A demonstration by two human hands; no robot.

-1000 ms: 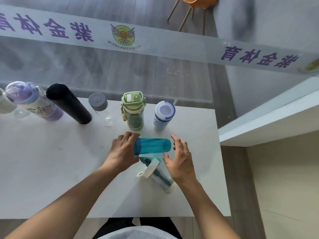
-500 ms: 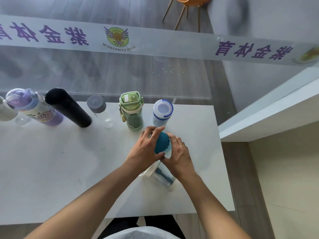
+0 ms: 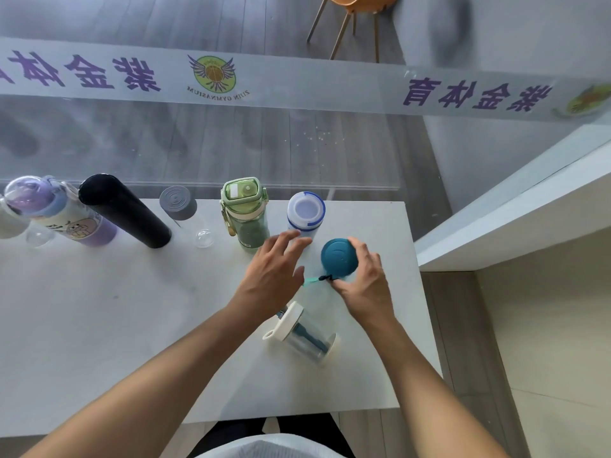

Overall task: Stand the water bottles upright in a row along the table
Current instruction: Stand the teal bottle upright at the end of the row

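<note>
A teal bottle (image 3: 338, 257) stands upright near the table's right end, seen from above by its round cap. My right hand (image 3: 367, 279) wraps around its right side. My left hand (image 3: 272, 269) hovers just left of it with fingers spread, holding nothing. Along the far edge stand a blue-and-white bottle (image 3: 305, 211), a green bottle (image 3: 246, 216), a clear bottle with a grey cap (image 3: 180, 206), a black flask (image 3: 124, 209) and a purple bottle (image 3: 49, 209). A clear bottle with a white lid (image 3: 302, 333) lies on its side below my hands.
The white table (image 3: 99, 325) ends at a glass partition (image 3: 297, 94) behind the row. A white ledge (image 3: 512, 209) rises close to the table's right edge. Another pale bottle (image 3: 6, 223) is cut off at the far left. An orange chair (image 3: 353, 14) stands beyond the glass.
The teal bottle went from lying flat between both hands to standing upright farther right. My left hand has let go of it and opened; my right hand stays on it.
</note>
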